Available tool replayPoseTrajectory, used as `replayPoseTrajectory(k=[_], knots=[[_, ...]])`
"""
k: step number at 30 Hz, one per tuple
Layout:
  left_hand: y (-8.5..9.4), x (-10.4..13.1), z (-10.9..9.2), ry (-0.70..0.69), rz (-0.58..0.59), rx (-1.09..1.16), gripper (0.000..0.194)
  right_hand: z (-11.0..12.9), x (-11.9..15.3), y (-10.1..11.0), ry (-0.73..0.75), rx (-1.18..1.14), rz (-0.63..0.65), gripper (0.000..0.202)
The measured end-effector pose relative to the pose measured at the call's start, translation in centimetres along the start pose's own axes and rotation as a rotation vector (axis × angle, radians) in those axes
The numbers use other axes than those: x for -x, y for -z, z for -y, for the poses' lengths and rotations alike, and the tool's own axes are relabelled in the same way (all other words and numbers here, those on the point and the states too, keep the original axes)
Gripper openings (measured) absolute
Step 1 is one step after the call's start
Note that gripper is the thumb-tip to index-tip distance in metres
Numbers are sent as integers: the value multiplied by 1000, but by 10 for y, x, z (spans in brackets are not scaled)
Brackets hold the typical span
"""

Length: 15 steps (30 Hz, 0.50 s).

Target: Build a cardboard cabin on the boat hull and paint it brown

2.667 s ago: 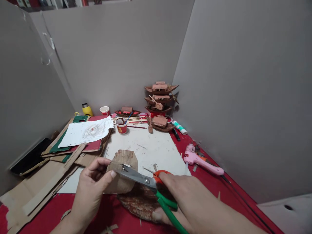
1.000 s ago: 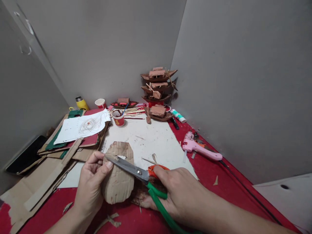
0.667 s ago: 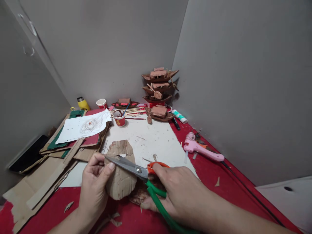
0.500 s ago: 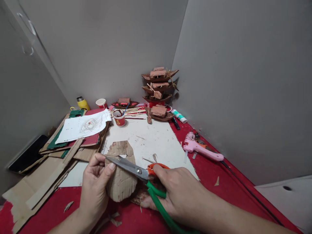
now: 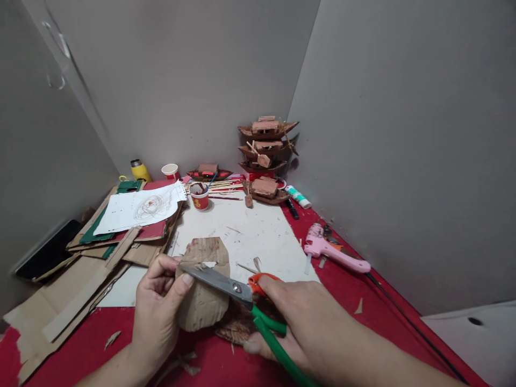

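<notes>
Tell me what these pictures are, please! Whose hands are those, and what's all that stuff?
There's no robot here, just a person's two bare hands. Every picture comes from one camera worn on the head, looking forward and down.

The left hand pinches a rounded, light brown cardboard piece with a small hole. The right hand holds metal scissors with green and orange handles, their blades against the cardboard.

On the red table cover lie a white sheet and a pink glue gun. Little brown model boats are stacked behind.
</notes>
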State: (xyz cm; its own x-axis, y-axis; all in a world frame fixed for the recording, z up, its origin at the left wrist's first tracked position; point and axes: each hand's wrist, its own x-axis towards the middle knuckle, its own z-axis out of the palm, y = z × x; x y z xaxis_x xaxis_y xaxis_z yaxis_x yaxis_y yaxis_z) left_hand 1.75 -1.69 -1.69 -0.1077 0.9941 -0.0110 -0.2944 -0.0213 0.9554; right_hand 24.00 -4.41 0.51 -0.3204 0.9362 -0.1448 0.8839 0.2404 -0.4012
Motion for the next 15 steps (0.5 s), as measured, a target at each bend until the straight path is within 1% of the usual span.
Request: replayPoseTrajectory(k=[4,8,13,15], knots=[[2,5,3,-53,0,-43,28,1,4,4,-44,-62,20,41],[2,6,1,-82,5,-70,26,-1,10,10,-64,-186,73,34],[3,-1,-8,-65,-87,-7,33,-12,18,9,-45,-198,36,34],[3,-3,-11,-60,-88,9,35,-16,21,8,-25,-190,45,36]])
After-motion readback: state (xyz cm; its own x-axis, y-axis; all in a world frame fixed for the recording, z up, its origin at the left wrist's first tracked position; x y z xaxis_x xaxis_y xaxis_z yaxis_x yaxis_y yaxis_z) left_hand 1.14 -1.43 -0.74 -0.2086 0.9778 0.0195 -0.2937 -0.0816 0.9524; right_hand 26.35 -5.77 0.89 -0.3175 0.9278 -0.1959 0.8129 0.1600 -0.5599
